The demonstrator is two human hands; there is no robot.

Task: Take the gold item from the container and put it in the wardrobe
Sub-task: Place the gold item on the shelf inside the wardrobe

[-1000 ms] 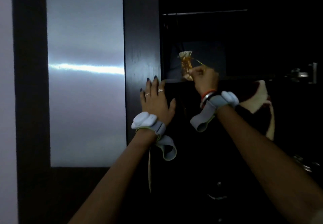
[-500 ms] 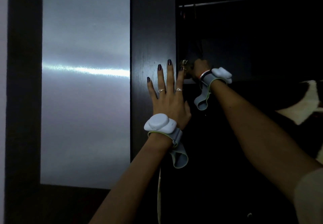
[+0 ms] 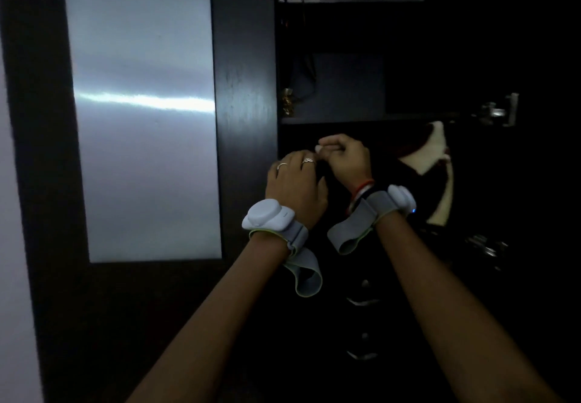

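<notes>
The gold item is seen standing on the wardrobe shelf, apart from both hands. The right hand is curled empty; the left hand is loosely bent, holding nothing. Placement is judged complete; only closing the door is called for.

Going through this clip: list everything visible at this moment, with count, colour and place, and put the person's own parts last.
Gold item: one, gold, on the wardrobe shelf at its left edge, apart from both hands.
Wardrobe: one, dark wood, open, fills the middle and right.
Mirrored panel: one, silvery with a bright streak, in the left door.
Hanging rail: one, metallic, across the top of the interior.
Metal fitting: one, silver, far right at shelf height.
White and dark cloth: one, right of the hands, below the shelf.
Wrist devices: two, white on grey straps, one per wrist.
Left hand: ringed, fingers curled, below the shelf.
Right hand: loosely closed, next to the left hand; nothing visibly held.
</notes>
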